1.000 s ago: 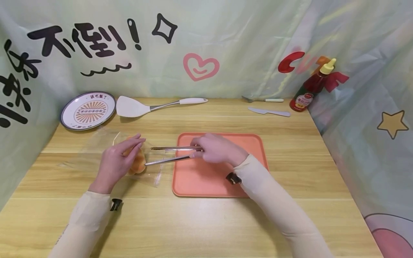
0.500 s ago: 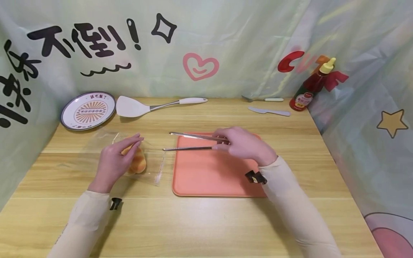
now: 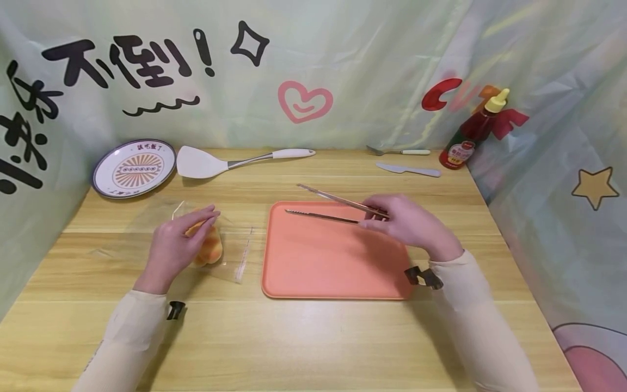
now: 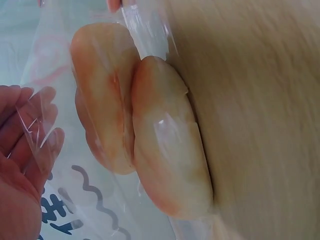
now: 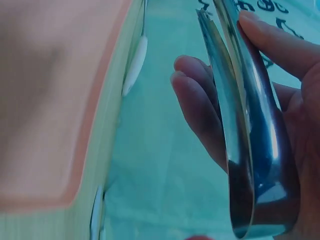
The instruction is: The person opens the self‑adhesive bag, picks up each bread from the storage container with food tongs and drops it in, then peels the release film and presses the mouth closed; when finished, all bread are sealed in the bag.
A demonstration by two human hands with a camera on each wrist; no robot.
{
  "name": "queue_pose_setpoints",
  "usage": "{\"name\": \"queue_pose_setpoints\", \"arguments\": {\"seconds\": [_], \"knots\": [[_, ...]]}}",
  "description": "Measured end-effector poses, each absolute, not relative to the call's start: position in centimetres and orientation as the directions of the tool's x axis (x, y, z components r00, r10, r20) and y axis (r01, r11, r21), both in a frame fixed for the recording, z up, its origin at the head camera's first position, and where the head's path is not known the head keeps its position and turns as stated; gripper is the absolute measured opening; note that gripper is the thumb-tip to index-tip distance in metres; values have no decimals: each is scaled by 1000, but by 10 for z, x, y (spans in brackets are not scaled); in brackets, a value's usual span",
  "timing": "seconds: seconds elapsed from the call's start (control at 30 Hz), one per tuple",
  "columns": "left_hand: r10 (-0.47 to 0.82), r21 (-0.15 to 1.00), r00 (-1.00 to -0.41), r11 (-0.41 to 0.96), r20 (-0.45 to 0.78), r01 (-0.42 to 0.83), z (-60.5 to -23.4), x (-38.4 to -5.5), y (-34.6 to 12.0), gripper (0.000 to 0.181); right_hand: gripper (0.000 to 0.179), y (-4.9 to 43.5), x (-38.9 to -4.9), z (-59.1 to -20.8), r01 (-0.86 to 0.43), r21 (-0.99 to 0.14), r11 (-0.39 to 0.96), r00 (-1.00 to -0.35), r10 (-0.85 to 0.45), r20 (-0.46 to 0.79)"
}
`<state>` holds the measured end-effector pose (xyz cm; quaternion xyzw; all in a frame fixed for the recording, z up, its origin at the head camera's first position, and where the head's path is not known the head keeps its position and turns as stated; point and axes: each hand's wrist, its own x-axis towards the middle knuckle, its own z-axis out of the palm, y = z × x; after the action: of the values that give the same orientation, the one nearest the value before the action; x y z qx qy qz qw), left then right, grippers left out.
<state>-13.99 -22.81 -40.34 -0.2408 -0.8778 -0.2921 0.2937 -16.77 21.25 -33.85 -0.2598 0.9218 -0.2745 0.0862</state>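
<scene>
In the head view my left hand [image 3: 178, 242] pinches the film of a clear plastic bag [image 3: 235, 264] between thumb and fingers. Two golden bread rolls [image 4: 170, 145] lie side by side inside it in the left wrist view; from above, the hand partly covers the rolls [image 3: 210, 247]. My right hand [image 3: 404, 223] grips metal tongs [image 3: 338, 200] over the pink tray [image 3: 313, 267]. The arms of the tongs stand apart, tips pointing left, with nothing between them. Up close in the right wrist view, thumb and fingers lie on either side of the tongs [image 5: 265, 140].
Along the back of the wooden table [image 3: 303, 348] are a white plate [image 3: 110, 177], a white spatula [image 3: 201, 163], a fork [image 3: 416, 152], a knife [image 3: 411, 170] and a sauce bottle [image 3: 465, 141]. Printed curtains enclose the back and sides.
My right hand has carried the tongs rightward, away from the bag and over the tray, their tips now angled up and back. The left hand and bag have stayed almost still.
</scene>
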Motion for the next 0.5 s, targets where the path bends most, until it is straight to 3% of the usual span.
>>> {"name": "queue_pose_setpoints", "arguments": {"seconds": [0.2, 0.5], "knots": [[251, 379, -712, 707, 656, 597, -404, -140, -229, 27, 29, 243, -161, -340, -346, -580, 737, -899, -437, -19], [247, 384, -722, 713, 647, 587, -405, -142, -229, 25, 28, 293, -148, -341, -245, -536, 808, -962, -270, 33]]}}
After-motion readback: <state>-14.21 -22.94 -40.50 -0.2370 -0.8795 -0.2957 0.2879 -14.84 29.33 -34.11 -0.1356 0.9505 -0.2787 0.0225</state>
